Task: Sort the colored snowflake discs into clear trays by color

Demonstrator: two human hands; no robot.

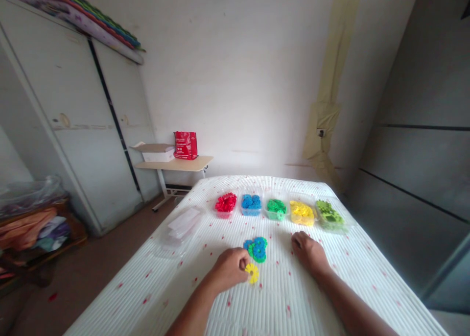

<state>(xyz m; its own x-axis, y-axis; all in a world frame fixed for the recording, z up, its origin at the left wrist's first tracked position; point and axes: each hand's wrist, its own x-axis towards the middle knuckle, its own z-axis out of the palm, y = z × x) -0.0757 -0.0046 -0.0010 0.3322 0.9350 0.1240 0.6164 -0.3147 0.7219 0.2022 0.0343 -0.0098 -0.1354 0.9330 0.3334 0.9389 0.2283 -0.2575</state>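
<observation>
My left hand [231, 267] pinches the edge of a yellow notched plastic disc [251, 273] over the table. Just beyond it lies a joined cluster of blue and green discs [259, 249]. My right hand [306, 250] rests on the cloth to the right of the cluster, its fingers curled inward; whether anything is inside them is hidden. Clear tubs stand in a row farther back: red pieces [225, 203], blue discs [251, 202], green discs [276, 207], yellow discs [301, 210] and light green pieces [329, 212].
Clear plastic lids or trays [183, 226] lie on the left of the table, which has a white ribbed cover [273, 306]. Behind, a small side table [176, 164] carries a white box [158, 153] and a red bag [185, 145]. Cabinets [422, 130] flank the right.
</observation>
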